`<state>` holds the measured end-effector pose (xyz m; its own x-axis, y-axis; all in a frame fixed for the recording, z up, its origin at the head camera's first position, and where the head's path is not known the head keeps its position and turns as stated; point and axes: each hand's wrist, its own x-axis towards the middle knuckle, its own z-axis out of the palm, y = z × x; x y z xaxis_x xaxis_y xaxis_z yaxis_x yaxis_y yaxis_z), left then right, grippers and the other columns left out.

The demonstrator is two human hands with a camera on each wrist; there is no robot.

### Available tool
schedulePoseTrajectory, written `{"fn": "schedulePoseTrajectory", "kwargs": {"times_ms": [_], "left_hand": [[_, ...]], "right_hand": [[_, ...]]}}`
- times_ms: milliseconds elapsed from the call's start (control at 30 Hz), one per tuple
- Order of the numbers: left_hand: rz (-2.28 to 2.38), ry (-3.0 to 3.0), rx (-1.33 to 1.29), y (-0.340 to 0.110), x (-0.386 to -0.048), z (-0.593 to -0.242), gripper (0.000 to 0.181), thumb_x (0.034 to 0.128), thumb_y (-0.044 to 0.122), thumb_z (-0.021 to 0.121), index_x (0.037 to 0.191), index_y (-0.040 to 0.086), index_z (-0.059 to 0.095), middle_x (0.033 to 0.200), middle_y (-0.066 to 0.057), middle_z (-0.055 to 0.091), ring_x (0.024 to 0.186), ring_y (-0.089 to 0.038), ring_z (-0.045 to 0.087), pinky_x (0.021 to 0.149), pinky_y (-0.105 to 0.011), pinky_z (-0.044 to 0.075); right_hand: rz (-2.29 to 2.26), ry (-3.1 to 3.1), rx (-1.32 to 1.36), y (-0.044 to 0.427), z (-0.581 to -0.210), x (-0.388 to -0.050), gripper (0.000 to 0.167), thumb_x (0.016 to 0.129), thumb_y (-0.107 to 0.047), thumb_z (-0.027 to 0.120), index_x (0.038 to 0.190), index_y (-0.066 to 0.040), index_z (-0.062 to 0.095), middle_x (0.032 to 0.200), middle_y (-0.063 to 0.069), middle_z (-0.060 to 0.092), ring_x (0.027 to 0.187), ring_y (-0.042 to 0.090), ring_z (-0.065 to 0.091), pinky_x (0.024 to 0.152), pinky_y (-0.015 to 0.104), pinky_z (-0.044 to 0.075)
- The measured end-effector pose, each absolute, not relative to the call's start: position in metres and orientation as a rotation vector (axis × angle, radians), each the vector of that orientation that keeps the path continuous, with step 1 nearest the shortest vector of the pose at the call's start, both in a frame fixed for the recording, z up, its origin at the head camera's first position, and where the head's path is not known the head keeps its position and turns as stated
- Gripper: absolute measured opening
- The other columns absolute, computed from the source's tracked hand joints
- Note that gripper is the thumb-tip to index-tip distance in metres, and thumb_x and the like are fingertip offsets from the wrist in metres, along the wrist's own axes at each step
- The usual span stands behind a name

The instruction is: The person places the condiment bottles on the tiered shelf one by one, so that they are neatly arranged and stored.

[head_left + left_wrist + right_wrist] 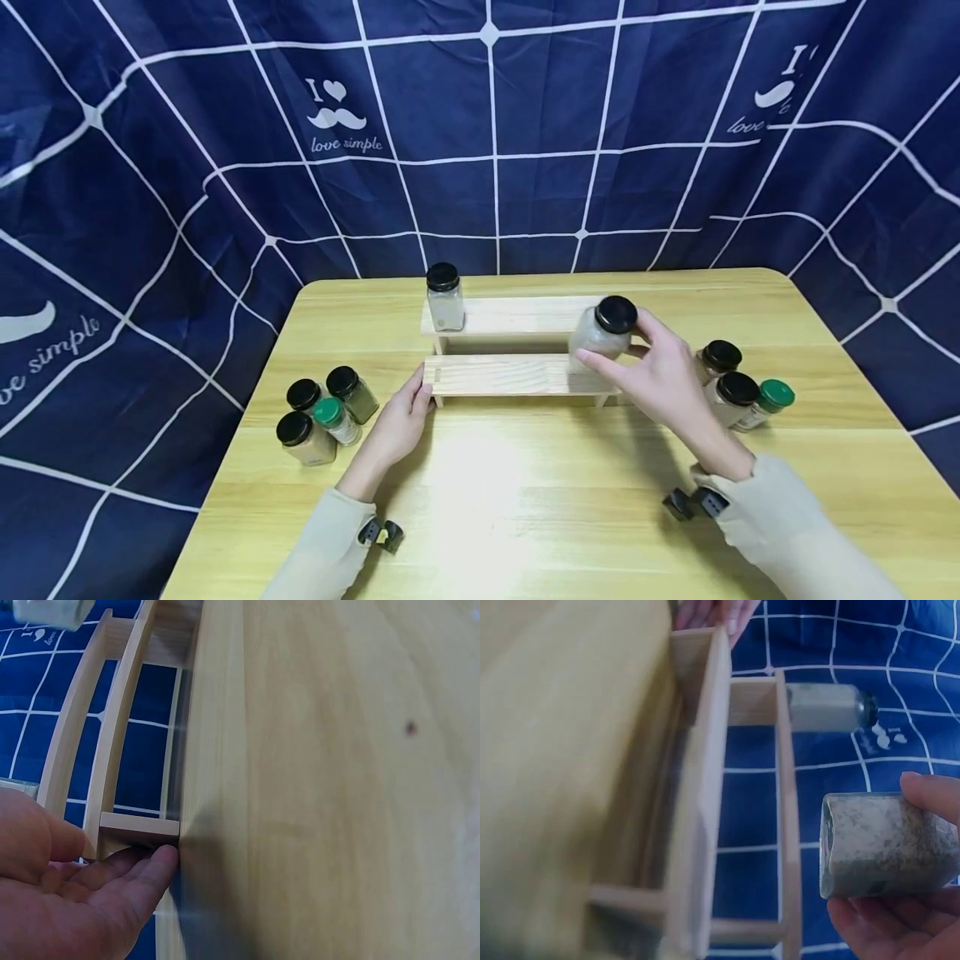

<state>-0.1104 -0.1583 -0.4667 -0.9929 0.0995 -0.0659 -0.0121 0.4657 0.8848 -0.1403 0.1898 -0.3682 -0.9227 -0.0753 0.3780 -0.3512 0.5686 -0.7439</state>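
Above the rack's [487, 375] right end, the right hand [663, 367] held a jar [591, 333], fingers curled round it. The left hand [397, 421] pinched the rack's left end. Placing seemed under way; the next move likely called for lowering the jar level.

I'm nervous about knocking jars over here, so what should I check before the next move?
1. Right grip secure: ok, thumb and fingers hold opposite sides of the square black-lidded jar.
2. Two-tier wooden rack steadied: ok, the left grip holds its left end.
3. Standing jar out of the way: ok, it is at the left end of the upper tier, apart from the held one.
4. Held jar resting on the upper tier: not ok, the right wrist view shows a gap beneath its base.
5. Black lid screwed tight: cannot tell; it is on, but tightness doesn't show.
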Motion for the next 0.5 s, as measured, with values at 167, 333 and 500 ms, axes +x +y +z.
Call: {"fn": "schedulePoseTrajectory", "kwargs": {"times_ms": [167, 333, 500], "left_hand": [[1.585, 2.588, 0.085, -0.159, -0.110, -0.467, 0.056, 0.1166, 0.020, 0.034, 0.167, 0.002, 0.019, 0.170, -0.024, 0.029, 0.139, -0.040, 0.058, 0.116, -0.047, 0.050], [1.554, 2.619, 0.061, -0.159, -0.109, -0.465, 0.056, 0.1163, 0.020, 0.036, 0.167, 0.001, 0.021, 0.169, -0.023, 0.031, 0.139, -0.040, 0.057, 0.118, -0.049, 0.048], [1.498, 2.664, 0.055, -0.159, -0.109, -0.465, 0.056, 0.1161, 0.022, 0.037, 0.166, 0.001, 0.023, 0.169, -0.022, 0.032, 0.145, -0.038, 0.052, 0.124, -0.051, 0.040]], "right_hand": [[1.370, -2.474, 0.414, 0.164, -0.356, -0.162, 0.058, 0.082, -0.022, 0.093, 0.132, -0.009, 0.067, 0.118, 0.010, 0.074, 0.103, -0.006, 0.063, 0.086, 0.007, 0.058], [1.418, -2.467, 0.471, 0.141, -0.350, -0.180, 0.056, 0.082, -0.022, 0.093, 0.131, -0.009, 0.067, 0.112, 0.009, 0.071, 0.099, 0.007, 0.065, 0.086, 0.015, 0.062], [1.410, -2.512, 0.478, 0.122, -0.346, -0.192, 0.057, 0.084, -0.030, 0.091, 0.132, -0.013, 0.066, 0.111, 0.007, 0.070, 0.102, 0.015, 0.065, 0.087, 0.023, 0.065]]}}
